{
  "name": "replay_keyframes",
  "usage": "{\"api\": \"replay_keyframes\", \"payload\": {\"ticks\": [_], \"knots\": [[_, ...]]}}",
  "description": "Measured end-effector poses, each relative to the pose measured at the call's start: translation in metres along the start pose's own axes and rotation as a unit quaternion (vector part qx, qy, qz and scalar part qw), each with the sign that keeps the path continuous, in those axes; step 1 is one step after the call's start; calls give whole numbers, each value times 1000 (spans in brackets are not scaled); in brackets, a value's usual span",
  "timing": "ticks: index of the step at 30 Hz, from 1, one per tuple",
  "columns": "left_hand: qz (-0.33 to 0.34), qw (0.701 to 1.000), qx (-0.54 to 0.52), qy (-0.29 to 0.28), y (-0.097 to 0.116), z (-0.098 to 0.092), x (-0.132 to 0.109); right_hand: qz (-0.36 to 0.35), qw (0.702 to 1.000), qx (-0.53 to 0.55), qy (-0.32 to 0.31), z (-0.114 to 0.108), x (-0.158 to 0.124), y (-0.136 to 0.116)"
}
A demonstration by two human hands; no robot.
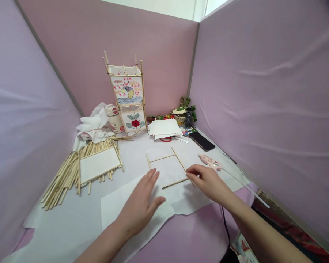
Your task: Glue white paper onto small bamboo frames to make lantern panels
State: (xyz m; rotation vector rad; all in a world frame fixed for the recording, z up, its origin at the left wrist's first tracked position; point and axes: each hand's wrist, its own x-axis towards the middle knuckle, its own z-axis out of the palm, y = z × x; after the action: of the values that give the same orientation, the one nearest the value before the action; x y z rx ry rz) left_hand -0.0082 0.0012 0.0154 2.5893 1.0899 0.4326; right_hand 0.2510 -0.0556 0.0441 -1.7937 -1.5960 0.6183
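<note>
A frame of thin wooden sticks [162,158] lies on the white paper in front of me, with a bottom stick [174,183] across its near side. My right hand [210,183] is closed at the lower right corner, its thumb and fingers pinching a stick there. Its fingers partly hide that corner. My left hand [141,204] is open beside the lower left end of the frame, fingers stretched out and thumb apart, holding nothing. A pink glue gun [209,161] with a clear glue stick in its rear lies right of my right hand.
At left, a pile of wooden sticks [67,171] lies under a paper-backed stick frame [98,165]. A tall lantern [128,91] with drawn panels stands behind, next to a jar [115,120]. Stacked white paper [165,128] and a black phone [202,141] lie at back right.
</note>
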Motion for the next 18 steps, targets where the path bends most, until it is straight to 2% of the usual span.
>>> {"api": "replay_keyframes", "payload": {"ticks": [2, 4, 6, 8, 11, 14, 18], "knots": [[-79, 995, 13, 55, -16, -18, -8, -40, 997, -22, -54, 19, 12, -18], [-182, 977, 58, 91, -36, -28, -22, -69, 991, -65, -97, 40, 25, -30], [-291, 946, 111, 95, -53, -29, -39, -75, 981, -130, -120, 58, 36, -38], [-368, 916, 135, 83, -61, -24, -55, -75, 970, -185, -139, 73, 45, -43], [-408, 901, 132, 70, -60, -14, -67, -77, 968, -186, -149, 88, 49, -45], [-414, 897, 132, 84, -53, -8, -69, -109, 982, -104, -114, 93, 45, -43], [-427, 883, 156, 116, -42, -2, -72, -129, 989, 13, -71, 88, 30, -41]]}}
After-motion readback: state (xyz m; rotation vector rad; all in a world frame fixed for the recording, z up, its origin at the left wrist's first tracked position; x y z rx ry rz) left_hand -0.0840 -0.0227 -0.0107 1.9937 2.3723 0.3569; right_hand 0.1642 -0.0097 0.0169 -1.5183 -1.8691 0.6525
